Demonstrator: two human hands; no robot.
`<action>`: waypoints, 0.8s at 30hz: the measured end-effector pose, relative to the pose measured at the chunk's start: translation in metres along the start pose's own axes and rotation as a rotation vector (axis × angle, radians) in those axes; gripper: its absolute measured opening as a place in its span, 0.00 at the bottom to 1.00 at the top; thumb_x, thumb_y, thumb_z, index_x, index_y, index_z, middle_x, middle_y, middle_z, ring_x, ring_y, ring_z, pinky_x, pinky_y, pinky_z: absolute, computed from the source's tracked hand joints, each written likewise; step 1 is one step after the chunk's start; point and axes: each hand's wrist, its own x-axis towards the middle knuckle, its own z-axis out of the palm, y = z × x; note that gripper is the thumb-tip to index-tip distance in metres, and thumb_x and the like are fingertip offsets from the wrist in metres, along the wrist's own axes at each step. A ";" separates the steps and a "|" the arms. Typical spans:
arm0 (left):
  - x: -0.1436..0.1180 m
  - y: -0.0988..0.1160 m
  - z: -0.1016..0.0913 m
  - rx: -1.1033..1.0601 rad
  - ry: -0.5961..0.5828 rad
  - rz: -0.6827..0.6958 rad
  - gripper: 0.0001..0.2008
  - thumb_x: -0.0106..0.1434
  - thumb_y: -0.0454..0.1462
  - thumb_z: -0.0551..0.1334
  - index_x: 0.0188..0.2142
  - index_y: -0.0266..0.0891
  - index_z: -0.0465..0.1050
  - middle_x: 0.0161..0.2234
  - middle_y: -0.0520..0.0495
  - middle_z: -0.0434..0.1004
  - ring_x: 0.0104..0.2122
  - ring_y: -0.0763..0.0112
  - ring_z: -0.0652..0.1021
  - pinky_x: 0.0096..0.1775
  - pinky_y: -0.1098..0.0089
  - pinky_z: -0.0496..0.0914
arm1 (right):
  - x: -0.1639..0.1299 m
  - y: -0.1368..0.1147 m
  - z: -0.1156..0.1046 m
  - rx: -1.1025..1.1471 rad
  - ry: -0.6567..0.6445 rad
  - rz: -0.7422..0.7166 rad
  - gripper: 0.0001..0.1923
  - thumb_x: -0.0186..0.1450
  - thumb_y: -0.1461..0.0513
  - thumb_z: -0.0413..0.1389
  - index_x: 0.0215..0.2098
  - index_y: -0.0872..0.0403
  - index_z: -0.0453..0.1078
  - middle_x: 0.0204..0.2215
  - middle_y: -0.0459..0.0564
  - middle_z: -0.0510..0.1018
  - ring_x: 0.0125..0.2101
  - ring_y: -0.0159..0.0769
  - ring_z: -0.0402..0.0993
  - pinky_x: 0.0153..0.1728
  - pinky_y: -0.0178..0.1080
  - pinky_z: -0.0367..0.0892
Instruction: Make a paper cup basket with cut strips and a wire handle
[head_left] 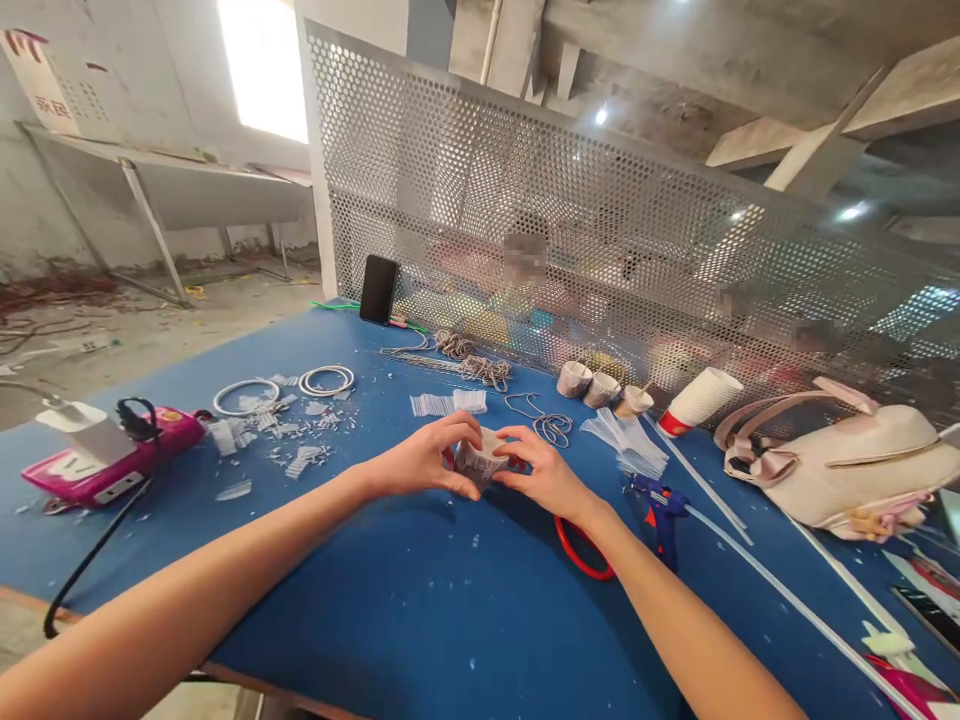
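Both hands hold a small grey-beige cup (480, 460) above the middle of the blue table. My left hand (439, 455) grips its left side, thumb low and fingers curled over the rim. On the opposite side, the fingers and thumb of my right hand (536, 470) close around the wall. Beneath my right forearm lies a red ring (581, 552), partly covered. A blue glue gun (661, 515) rests to the right, with a long clear glue stick behind it. Three similar small cups (602, 390) stand in a row farther back.
A pink power strip (112, 465) with a white plug sits at left, near white rings (326, 380) and plastic scraps. Grey cord (480, 370), a phone (379, 290), stacked paper cups (701, 400) and a pale bag (862, 465) line the back, before a perforated metal screen (465, 180).
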 end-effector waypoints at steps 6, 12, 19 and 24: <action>-0.007 -0.004 -0.007 -0.247 0.263 -0.272 0.20 0.59 0.51 0.56 0.40 0.39 0.72 0.48 0.42 0.69 0.48 0.58 0.71 0.36 0.66 0.73 | -0.003 -0.008 0.002 -0.023 -0.001 -0.068 0.08 0.60 0.66 0.58 0.39 0.53 0.69 0.43 0.51 0.73 0.43 0.36 0.71 0.43 0.39 0.68; -0.006 -0.013 -0.007 -0.304 0.445 -0.473 0.23 0.60 0.53 0.53 0.36 0.37 0.71 0.39 0.43 0.74 0.43 0.58 0.74 0.35 0.65 0.73 | 0.000 -0.011 0.010 -0.204 0.177 -0.091 0.03 0.64 0.65 0.53 0.33 0.52 0.68 0.35 0.52 0.73 0.37 0.41 0.69 0.40 0.43 0.66; -0.010 -0.002 0.004 -0.206 0.487 -0.383 0.25 0.61 0.52 0.52 0.49 0.38 0.69 0.50 0.41 0.74 0.51 0.55 0.72 0.50 0.58 0.67 | 0.004 -0.019 0.007 -0.214 0.124 -0.035 0.05 0.65 0.63 0.51 0.31 0.51 0.66 0.28 0.48 0.70 0.31 0.37 0.67 0.33 0.38 0.64; -0.012 0.010 0.032 0.013 0.344 -0.161 0.41 0.55 0.53 0.61 0.62 0.36 0.52 0.63 0.32 0.55 0.61 0.51 0.60 0.58 0.54 0.57 | 0.002 -0.049 0.007 0.013 0.065 0.055 0.09 0.67 0.60 0.51 0.29 0.52 0.65 0.27 0.44 0.68 0.29 0.32 0.65 0.31 0.33 0.63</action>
